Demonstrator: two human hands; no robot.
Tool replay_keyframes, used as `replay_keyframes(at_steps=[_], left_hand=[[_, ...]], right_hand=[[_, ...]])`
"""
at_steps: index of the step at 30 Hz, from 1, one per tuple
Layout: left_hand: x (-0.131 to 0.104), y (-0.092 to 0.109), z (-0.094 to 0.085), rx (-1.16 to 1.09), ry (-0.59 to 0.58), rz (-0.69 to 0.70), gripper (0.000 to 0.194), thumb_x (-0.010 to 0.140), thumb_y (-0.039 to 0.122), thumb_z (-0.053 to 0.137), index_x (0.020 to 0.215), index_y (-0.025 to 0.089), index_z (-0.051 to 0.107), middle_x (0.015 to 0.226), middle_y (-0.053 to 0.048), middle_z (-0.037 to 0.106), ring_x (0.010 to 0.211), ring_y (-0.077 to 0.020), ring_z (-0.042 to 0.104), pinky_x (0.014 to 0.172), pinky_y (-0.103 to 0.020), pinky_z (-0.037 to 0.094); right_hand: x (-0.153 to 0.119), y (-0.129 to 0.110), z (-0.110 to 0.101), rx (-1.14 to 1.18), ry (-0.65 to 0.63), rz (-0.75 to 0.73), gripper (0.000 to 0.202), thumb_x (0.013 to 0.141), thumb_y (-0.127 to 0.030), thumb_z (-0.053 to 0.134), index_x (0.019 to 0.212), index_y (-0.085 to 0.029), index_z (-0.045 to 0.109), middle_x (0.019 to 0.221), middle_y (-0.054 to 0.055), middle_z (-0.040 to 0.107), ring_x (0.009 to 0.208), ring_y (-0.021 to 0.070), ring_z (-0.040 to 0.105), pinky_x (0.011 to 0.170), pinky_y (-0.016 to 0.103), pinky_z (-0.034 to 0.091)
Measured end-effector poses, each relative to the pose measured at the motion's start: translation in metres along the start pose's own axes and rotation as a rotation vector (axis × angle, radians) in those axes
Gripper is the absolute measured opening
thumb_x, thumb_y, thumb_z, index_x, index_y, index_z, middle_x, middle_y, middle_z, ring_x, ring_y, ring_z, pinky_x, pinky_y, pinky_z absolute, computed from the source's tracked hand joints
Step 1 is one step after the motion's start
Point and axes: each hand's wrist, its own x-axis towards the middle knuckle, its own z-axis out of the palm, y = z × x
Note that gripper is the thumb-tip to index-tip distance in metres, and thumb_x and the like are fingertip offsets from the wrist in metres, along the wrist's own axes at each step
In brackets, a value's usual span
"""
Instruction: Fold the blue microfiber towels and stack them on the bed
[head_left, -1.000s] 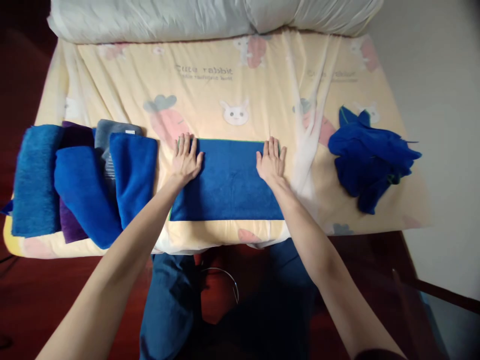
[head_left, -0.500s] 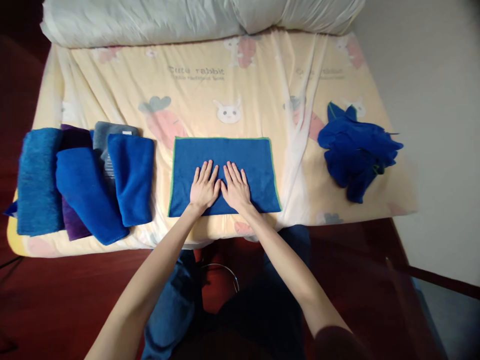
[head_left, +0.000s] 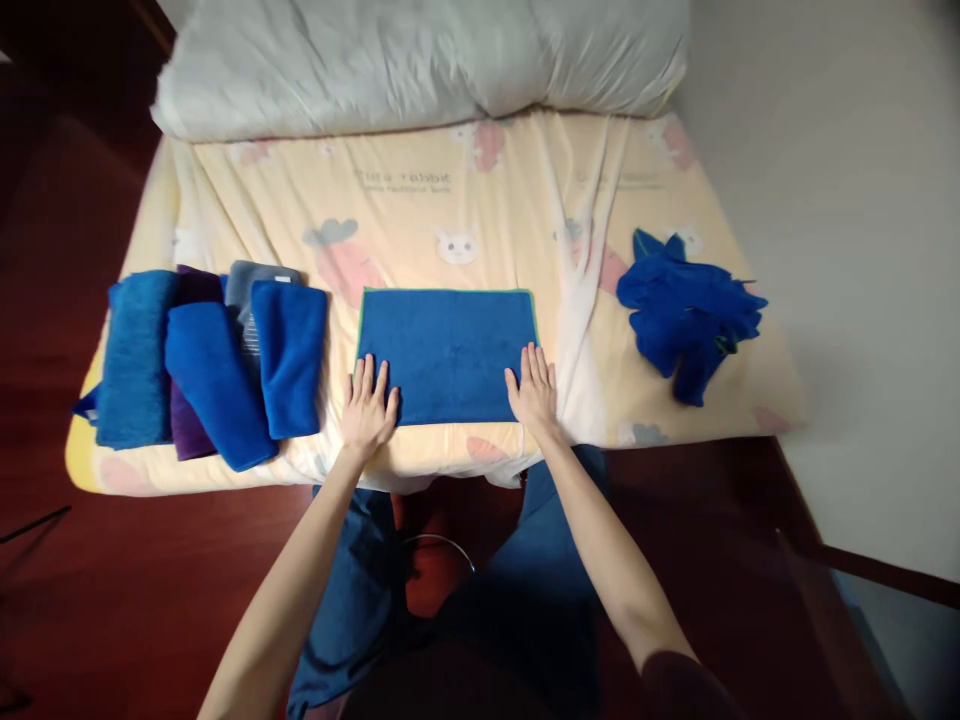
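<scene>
A blue towel (head_left: 450, 350) with green edging lies spread flat in front of me on the bed. My left hand (head_left: 368, 408) rests flat over its near left corner, fingers stretched out. Over the near right corner lies my right hand (head_left: 534, 392), also flat with the fingers extended. Neither hand grips anything. Both near corners are covered by the hands.
Several folded towels, among them a bright blue one (head_left: 289, 360), lie overlapping to the left. A crumpled blue cloth heap (head_left: 686, 310) sits to the right. The printed bedsheet (head_left: 420, 230) runs back to a rolled grey quilt (head_left: 420, 70). A wall (head_left: 840, 250) stands at right.
My hands have slid apart from the middle of the towel out to its near left and right corners. The towel remains flat; the camera view has shifted a little.
</scene>
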Motion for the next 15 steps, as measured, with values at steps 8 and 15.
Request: replay_keyframes(at_steps=[8,15], left_hand=[[-0.062,-0.022,-0.024,0.003,-0.002,-0.03,0.067,0.103,0.044,0.029,0.159,0.007,0.033,0.168,-0.019,0.027,0.158,-0.0318,0.02,0.128,-0.054,0.02],[-0.221,-0.022,-0.028,-0.135,-0.049,-0.145,0.06,0.098,0.039,0.039,0.155,0.023,0.043,0.165,-0.012,0.035,0.155,-0.0307,0.029,0.125,-0.054,0.034]], right_hand=[[-0.061,0.031,-0.026,0.01,-0.008,-0.053,0.066,0.107,-0.047,0.025,0.16,-0.008,0.034,0.165,0.018,0.033,0.157,0.029,0.025,0.128,0.056,0.019],[-0.121,0.042,-0.042,0.166,0.156,-0.196,0.052,0.105,-0.035,0.035,0.151,-0.014,0.05,0.158,0.015,0.047,0.151,0.0288,0.039,0.125,0.056,0.029]])
